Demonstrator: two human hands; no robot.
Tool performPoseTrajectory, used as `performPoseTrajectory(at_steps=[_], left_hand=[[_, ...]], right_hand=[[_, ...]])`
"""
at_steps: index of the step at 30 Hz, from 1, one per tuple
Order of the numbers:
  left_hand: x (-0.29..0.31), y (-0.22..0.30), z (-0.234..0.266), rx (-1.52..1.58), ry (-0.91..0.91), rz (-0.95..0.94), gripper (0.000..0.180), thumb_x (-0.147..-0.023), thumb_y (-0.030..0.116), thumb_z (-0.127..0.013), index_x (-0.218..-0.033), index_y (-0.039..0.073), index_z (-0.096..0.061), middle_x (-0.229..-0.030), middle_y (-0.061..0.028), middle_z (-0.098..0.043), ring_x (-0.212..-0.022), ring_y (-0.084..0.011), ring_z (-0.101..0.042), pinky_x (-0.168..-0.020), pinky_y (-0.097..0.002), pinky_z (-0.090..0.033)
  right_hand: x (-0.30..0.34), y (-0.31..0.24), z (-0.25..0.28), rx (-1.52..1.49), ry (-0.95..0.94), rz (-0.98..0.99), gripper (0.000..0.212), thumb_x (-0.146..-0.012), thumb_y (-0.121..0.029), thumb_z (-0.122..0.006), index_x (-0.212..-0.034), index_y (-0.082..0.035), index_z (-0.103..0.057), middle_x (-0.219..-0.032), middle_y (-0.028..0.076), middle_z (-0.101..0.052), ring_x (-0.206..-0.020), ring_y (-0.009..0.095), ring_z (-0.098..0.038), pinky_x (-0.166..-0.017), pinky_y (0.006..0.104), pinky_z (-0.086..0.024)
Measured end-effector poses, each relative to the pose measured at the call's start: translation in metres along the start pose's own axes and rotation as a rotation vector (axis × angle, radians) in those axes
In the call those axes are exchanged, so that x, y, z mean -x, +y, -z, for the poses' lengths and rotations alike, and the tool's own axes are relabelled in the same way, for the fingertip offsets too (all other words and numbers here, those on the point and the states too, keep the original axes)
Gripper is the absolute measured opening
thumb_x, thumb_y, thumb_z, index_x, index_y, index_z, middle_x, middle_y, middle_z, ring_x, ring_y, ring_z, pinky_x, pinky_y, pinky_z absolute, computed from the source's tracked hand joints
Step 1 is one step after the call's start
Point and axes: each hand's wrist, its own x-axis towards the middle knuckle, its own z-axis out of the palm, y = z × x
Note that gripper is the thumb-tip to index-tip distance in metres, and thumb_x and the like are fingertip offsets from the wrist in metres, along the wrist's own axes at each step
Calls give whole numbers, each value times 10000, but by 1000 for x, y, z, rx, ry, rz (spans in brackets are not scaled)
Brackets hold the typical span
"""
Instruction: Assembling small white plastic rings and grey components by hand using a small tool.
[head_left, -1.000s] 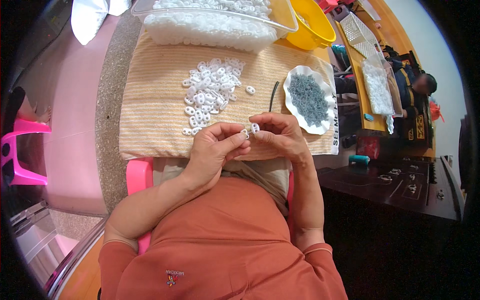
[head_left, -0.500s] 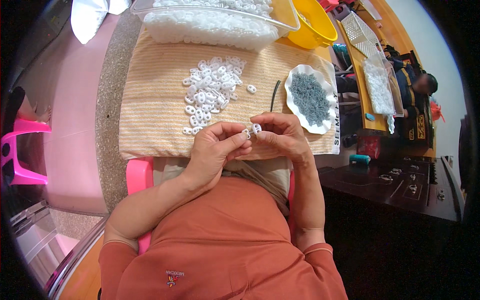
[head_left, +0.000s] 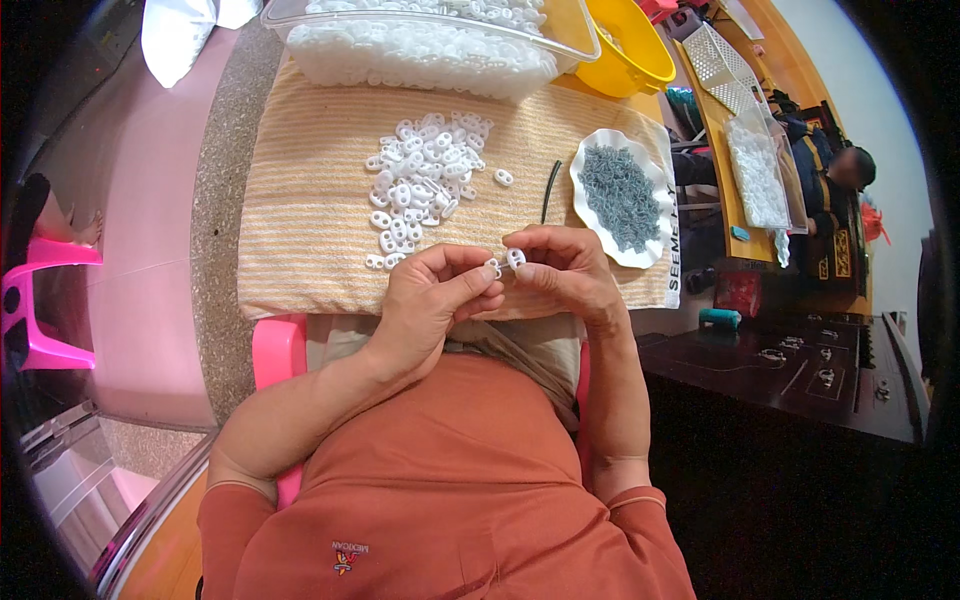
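My left hand point(head_left: 450, 285) pinches a small white plastic piece point(head_left: 493, 266) between thumb and forefinger. Facing it, my right hand point(head_left: 565, 268) grips an oval white cord-lock piece with two holes point(head_left: 515, 258) at the fingertips. A narrow gap lies between the two pieces, and something thin and dark, too small to make out, seems to bridge it. Beyond my left hand spreads a pile of white cord-lock pieces point(head_left: 420, 165). One loose piece point(head_left: 503, 177) rests apart to the right of the pile. Small grey springs point(head_left: 620, 195) fill a scalloped white plate point(head_left: 583, 222) beyond my right hand.
A striped towel point(head_left: 310, 200) covers the table. At its far side stand a clear bin of white pieces point(head_left: 420, 60) and a yellow basin point(head_left: 640, 75). A black rod point(head_left: 550, 192) lies beside the plate. Another person point(head_left: 820, 170) sits far right; a pink stool point(head_left: 55, 255) stands left.
The oval piece in my right hand has shifted very slightly right, widening the gap to the left-hand piece a little. Both grips stay the same.
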Motion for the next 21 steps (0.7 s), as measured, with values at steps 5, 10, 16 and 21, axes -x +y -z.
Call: performPoseTrajectory(at_steps=[5, 10, 16, 21], left_hand=[[0, 0, 0, 0, 4, 6, 140, -883, 54, -627, -1012, 2, -609, -879, -76, -644, -767, -145, -650, -733, -272, -571], [0, 0, 0, 0, 10, 6, 140, -882, 50, -627, -1013, 3, -610, -876, -77, -646, -763, -143, -650, -729, -270, -572], [0, 0, 0, 8, 17, 4, 146, -877, 44, -632, -1016, 2, -611, -876, -79, -647, -761, -143, -651, -723, -266, -573], [0, 0, 0, 3, 14, 2, 148, -876, 44, -634, -1016, 2, -611, -873, -78, -648, -756, -144, -651, -721, -266, -573]], right_hand=[[-1, 1, 2, 18, -7, 13, 305, -822, 11, -677, -1119, 44, -618, -989, 87, -674, -901, 130, -638, -808, 252, -512], [-1, 1, 1, 10, -9, 7, 304, -820, 10, -680, -1115, 44, -619, -982, 84, -675, -896, 129, -638, -807, 251, -512], [-1, 2, 2, 52, 4, 10, 304, -819, 8, -681, -1114, 44, -620, -982, 85, -675, -896, 131, -638, -809, 254, -512], [0, -1, -1, -12, -7, -2, 298, -820, 19, -673, -1112, 45, -620, -977, 93, -677, -894, 137, -641, -813, 258, -513]])
